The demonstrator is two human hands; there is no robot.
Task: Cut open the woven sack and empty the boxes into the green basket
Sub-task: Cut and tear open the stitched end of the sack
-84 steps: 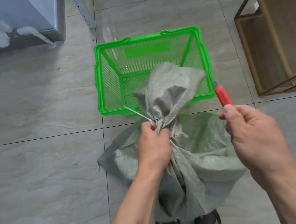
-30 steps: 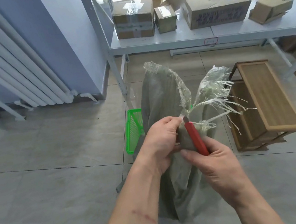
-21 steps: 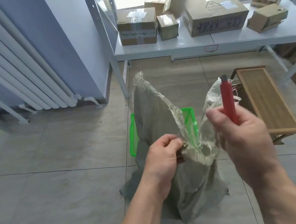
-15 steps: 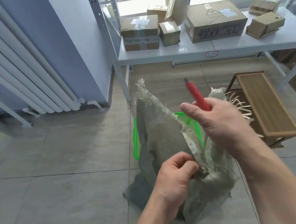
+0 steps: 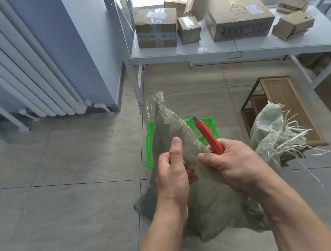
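The grey-green woven sack (image 5: 211, 200) stands on the floor in front of me, its top cut open and frayed. My left hand (image 5: 173, 176) pinches the left flap of the sack's mouth, thumb up. My right hand (image 5: 231, 162) grips the red utility knife (image 5: 208, 137), blade end pointing up and away, and also holds sack fabric. The sack's other frayed flap (image 5: 273, 130) hangs out to the right. Behind the sack sits the green basket (image 5: 149, 147), mostly hidden. No boxes from inside the sack are visible.
A wooden step stool (image 5: 283, 106) stands right of the basket. A white shelf table (image 5: 235, 51) at the back carries several cardboard boxes (image 5: 238, 18). A white radiator (image 5: 21, 72) lines the left wall. The floor is grey tile.
The sack was tied and lying by the basket; its top is now cut open and lifted. In the last half second my right hand came down with the knife to the sack's mouth beside my left hand.
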